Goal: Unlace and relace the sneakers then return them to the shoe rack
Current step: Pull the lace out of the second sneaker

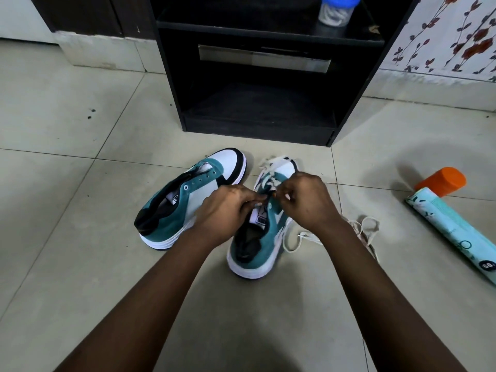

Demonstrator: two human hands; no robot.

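Two teal, white and black sneakers stand on the tiled floor in front of a black shoe rack [257, 84]. The left sneaker [185, 202] has bare eyelets and no lace in it. The right sneaker [259, 237] carries a white lace across its front eyelets. My left hand [228, 210] and my right hand [308, 200] meet over the right sneaker's tongue, both pinching that lace. A loose white lace [357, 232] lies coiled on the floor just right of the right sneaker.
A pale blue spray can with an orange cap [451, 218] lies on the floor at the right. A clear jar with a blue lid [336, 9] stands on the rack's upper shelf. A floral-patterned wall is at the far right.
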